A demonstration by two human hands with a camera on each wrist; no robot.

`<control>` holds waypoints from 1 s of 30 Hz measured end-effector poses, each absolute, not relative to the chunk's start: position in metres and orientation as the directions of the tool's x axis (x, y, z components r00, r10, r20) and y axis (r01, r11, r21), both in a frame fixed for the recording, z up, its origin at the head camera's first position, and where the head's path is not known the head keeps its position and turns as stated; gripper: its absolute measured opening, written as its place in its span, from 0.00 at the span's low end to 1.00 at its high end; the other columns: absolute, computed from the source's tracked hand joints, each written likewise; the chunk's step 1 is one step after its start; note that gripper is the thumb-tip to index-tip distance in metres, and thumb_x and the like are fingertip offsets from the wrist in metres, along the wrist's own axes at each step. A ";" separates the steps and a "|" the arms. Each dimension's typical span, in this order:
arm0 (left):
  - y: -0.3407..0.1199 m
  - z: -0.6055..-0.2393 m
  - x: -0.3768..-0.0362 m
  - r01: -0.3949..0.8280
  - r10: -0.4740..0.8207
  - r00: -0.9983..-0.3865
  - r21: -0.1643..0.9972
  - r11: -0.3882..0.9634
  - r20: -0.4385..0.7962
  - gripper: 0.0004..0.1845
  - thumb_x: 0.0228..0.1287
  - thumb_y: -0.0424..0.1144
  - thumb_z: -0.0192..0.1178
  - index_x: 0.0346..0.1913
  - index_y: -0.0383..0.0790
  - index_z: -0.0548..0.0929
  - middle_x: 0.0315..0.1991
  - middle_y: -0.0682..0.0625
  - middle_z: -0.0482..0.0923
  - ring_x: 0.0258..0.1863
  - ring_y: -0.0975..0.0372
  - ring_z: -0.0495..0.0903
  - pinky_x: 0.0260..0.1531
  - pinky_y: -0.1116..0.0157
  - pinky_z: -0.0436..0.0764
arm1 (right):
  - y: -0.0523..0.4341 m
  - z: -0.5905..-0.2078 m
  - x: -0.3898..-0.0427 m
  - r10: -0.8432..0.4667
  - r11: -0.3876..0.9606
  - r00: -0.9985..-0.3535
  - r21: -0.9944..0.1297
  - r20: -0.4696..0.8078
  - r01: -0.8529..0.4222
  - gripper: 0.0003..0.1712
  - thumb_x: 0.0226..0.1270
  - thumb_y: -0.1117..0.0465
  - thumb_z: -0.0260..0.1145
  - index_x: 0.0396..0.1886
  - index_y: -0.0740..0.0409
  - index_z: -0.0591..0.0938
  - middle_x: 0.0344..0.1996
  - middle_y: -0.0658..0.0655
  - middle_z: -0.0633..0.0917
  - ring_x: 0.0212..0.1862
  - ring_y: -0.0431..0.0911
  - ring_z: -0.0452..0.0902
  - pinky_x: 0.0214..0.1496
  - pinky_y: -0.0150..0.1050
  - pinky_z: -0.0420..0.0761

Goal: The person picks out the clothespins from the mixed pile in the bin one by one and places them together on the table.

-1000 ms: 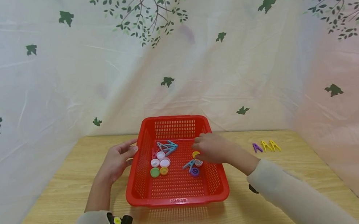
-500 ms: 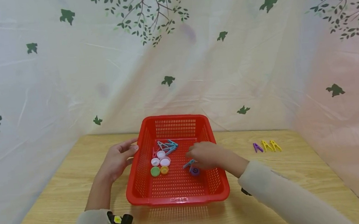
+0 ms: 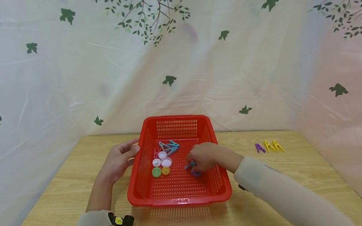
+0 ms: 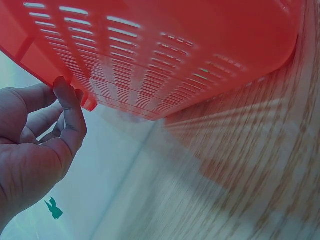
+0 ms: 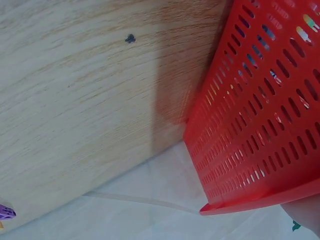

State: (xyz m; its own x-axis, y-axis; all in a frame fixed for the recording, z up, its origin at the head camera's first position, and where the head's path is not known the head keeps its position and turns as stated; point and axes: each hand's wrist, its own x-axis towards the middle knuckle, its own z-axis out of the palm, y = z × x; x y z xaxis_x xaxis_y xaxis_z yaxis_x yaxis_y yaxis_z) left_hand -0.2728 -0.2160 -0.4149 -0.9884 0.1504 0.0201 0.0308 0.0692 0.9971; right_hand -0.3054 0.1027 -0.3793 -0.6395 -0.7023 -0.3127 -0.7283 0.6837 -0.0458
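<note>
The red basket (image 3: 157,203) stood in the middle of the wooden table (image 3: 59,184); the left hand (image 3: 117,163) gripped its left rim, thumb and fingers pinching the edge; the right hand (image 3: 202,156) reached down inside the basket's right half, just over a blue clip (image 3: 189,165) and a purple cap (image 3: 195,173), both partly covered; its fingertips were hidden, so whether they were spread, pressed together or pinching either piece I could not tell; in the left half, 3 pale caps (image 3: 166,162) lay close together, with a green cap (image 3: 156,172) and a yellow cap (image 3: 165,171) on their near side; blue clips (image 3: 171,150) lay heaped beyond them, near a pink clip (image 3: 155,153); well to the right of the basket, on the table, were a purple clip (image 3: 259,148) and 2 yellow clips (image 3: 273,146) in a row.
</note>
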 end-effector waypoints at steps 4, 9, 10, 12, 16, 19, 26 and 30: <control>-0.216 -0.414 -0.273 0.029 0.151 -0.988 0.997 0.069 0.018 0.30 0.74 0.45 0.62 0.75 0.44 0.72 0.64 0.38 0.77 0.56 0.49 0.83 0.53 0.57 0.85 | 0.102 -0.382 -0.308 -0.715 0.668 -0.619 -0.055 -0.324 -0.742 0.18 0.62 0.51 0.76 0.52 0.43 0.89 0.37 0.39 0.87 0.37 0.36 0.80 0.48 0.37 0.84; -0.215 -0.413 -0.273 0.017 0.143 -0.990 0.997 0.072 0.006 0.30 0.74 0.45 0.63 0.75 0.44 0.72 0.63 0.39 0.77 0.56 0.49 0.83 0.53 0.56 0.84 | 0.101 -0.385 -0.309 -0.743 0.634 -0.587 -0.054 -0.322 -0.772 0.20 0.62 0.52 0.75 0.55 0.42 0.88 0.44 0.42 0.87 0.42 0.37 0.80 0.52 0.39 0.84; -0.215 -0.413 -0.273 0.014 0.142 -0.990 0.997 0.072 0.004 0.30 0.73 0.45 0.63 0.75 0.44 0.72 0.63 0.39 0.77 0.56 0.50 0.83 0.53 0.56 0.84 | 0.101 -0.385 -0.309 -0.748 0.627 -0.583 -0.051 -0.318 -0.777 0.19 0.63 0.52 0.75 0.55 0.42 0.88 0.44 0.42 0.87 0.42 0.37 0.80 0.50 0.38 0.83; -0.215 -0.413 -0.273 0.012 0.140 -0.990 0.997 0.072 0.002 0.30 0.73 0.45 0.63 0.75 0.44 0.72 0.63 0.39 0.77 0.56 0.50 0.83 0.53 0.56 0.84 | 0.100 -0.386 -0.309 -0.759 0.616 -0.574 -0.052 -0.308 -0.786 0.18 0.63 0.52 0.75 0.53 0.42 0.88 0.42 0.42 0.86 0.40 0.38 0.78 0.46 0.36 0.83; -0.215 -0.414 -0.273 0.011 0.140 -0.990 0.998 0.068 0.002 0.30 0.73 0.46 0.63 0.75 0.44 0.72 0.63 0.39 0.77 0.56 0.49 0.83 0.53 0.56 0.84 | 0.099 -0.386 -0.309 -0.788 0.583 -0.548 -0.055 -0.281 -0.810 0.17 0.64 0.51 0.74 0.52 0.43 0.88 0.43 0.44 0.86 0.39 0.39 0.76 0.43 0.35 0.81; -0.216 -0.415 -0.273 0.010 0.140 -0.990 0.998 0.066 0.000 0.31 0.73 0.46 0.63 0.75 0.44 0.71 0.64 0.39 0.76 0.56 0.49 0.82 0.53 0.56 0.84 | 0.098 -0.386 -0.309 -0.807 0.562 -0.530 -0.062 -0.262 -0.825 0.17 0.64 0.51 0.74 0.52 0.44 0.88 0.44 0.44 0.87 0.39 0.40 0.77 0.43 0.35 0.81; -0.216 -0.415 -0.274 0.001 0.132 -0.991 0.998 0.069 -0.008 0.31 0.73 0.46 0.64 0.75 0.45 0.71 0.64 0.39 0.76 0.56 0.49 0.82 0.53 0.56 0.85 | 0.098 -0.387 -0.309 -0.765 0.626 -0.594 -0.071 -0.248 -0.777 0.19 0.68 0.49 0.72 0.56 0.44 0.87 0.42 0.44 0.84 0.41 0.39 0.76 0.47 0.36 0.81; -0.215 -0.414 -0.274 -0.005 0.130 -0.991 0.998 0.064 -0.013 0.31 0.73 0.46 0.64 0.75 0.45 0.71 0.64 0.39 0.76 0.56 0.48 0.82 0.52 0.56 0.85 | 0.097 -0.388 -0.310 -0.745 0.649 -0.613 -0.072 -0.265 -0.758 0.22 0.67 0.48 0.73 0.58 0.46 0.86 0.35 0.43 0.83 0.37 0.39 0.76 0.44 0.35 0.81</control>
State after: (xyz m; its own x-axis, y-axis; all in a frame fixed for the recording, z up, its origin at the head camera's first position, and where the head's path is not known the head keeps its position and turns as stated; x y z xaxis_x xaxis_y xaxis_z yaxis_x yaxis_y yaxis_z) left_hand -0.2739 -0.2155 -0.4136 -0.9915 0.1298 -0.0129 -0.0046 0.0640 0.9979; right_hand -0.3096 0.0974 -0.3877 -0.6125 -0.7449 -0.2646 -0.7577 0.6486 -0.0719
